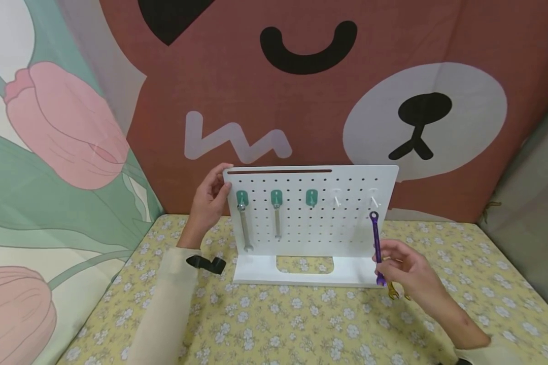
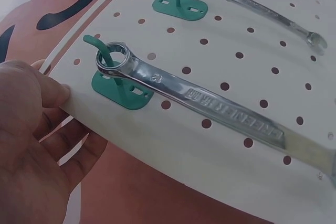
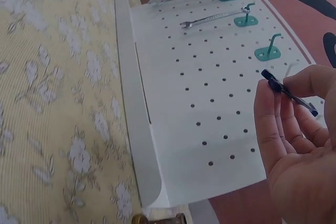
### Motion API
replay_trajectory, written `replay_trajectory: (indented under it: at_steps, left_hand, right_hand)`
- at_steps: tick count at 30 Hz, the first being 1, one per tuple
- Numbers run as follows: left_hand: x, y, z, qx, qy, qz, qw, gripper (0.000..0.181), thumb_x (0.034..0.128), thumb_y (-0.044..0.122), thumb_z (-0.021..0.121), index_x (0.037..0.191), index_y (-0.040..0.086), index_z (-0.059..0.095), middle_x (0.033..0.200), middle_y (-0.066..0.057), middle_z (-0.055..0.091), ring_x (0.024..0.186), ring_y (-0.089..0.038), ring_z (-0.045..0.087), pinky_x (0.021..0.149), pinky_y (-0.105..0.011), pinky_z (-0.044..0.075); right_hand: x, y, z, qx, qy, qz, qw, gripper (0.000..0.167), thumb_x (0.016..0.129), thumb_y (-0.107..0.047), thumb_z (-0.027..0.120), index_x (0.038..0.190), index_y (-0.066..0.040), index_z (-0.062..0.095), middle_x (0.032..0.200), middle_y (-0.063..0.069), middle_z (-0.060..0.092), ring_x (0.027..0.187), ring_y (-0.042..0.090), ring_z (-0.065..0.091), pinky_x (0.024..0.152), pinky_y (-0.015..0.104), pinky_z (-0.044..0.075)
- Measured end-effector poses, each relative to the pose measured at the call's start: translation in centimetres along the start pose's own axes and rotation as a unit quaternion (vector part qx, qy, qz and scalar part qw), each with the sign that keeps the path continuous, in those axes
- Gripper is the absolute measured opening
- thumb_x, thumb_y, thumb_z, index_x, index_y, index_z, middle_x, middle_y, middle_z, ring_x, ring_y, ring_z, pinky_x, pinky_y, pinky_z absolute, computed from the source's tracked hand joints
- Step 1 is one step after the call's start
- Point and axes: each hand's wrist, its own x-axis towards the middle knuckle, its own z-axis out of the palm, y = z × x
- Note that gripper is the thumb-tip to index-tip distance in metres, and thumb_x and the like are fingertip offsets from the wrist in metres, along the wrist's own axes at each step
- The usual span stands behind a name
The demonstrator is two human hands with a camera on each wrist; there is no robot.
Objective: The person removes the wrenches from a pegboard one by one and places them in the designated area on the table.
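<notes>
Head view: pinching pegboard (image 1: 308,247) with left hand (image 1: 208,200), likely for steadiness, and purple wrench (image 1: 376,239) with right hand (image 1: 407,267), ring (image 1: 374,220) clear.

Yellow floral tablecloth (image 1: 278,324), brown bear backdrop (image 1: 310,101), pink tulip print (image 1: 68,126)

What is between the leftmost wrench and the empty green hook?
In the head view, another silver wrench lies between them, hanging from the middle green hook.
</notes>
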Motion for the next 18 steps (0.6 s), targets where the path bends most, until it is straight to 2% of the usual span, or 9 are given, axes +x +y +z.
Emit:
replay_trajectory:
  at_steps: [7,14,18]
  left_hand:
    - [0.0,0.1,0.0,-0.002,-0.002,0.002,1.0000,0.040,0.1054,-0.005,0.051,0.145,0.000,0.051,0.109,-0.027,0.059,0.087,-0.043,0.055,0.075,-0.022,0.045]
    - [0.0,0.0,0.0,-0.001,0.000,-0.006,1.0000,0.040,0.1056,-0.005,0.051,0.146,-0.001,0.051,0.109,-0.027,0.059,0.088,-0.043,0.054,0.075,-0.023,0.044]
    - [0.0,-0.1,0.0,0.001,0.000,-0.008,1.0000,0.040,0.1059,-0.004,0.051,0.146,0.001,0.051,0.108,-0.027,0.059,0.086,-0.040,0.054,0.075,-0.023,0.044]
  right_hand:
    - [-0.6,0.9,-1.8,-0.049,0.017,0.029,0.9982,0.035,0.103,-0.007,0.064,0.136,-0.006,0.054,0.114,0.005,0.065,0.091,0.018,0.067,0.072,0.033,0.057]
    - [-1.1,1.1,-3.7,-0.091,0.016,0.050,0.9945,0.037,0.105,-0.013,0.061,0.140,-0.007,0.050,0.118,-0.001,0.063,0.098,0.013,0.067,0.076,0.033,0.056]
    - [-1.3,1.4,-4.5,-0.084,0.013,0.059,0.9947,0.033,0.105,-0.014,0.061,0.137,-0.010,0.053,0.117,0.007,0.063,0.095,0.019,0.069,0.076,0.037,0.058]
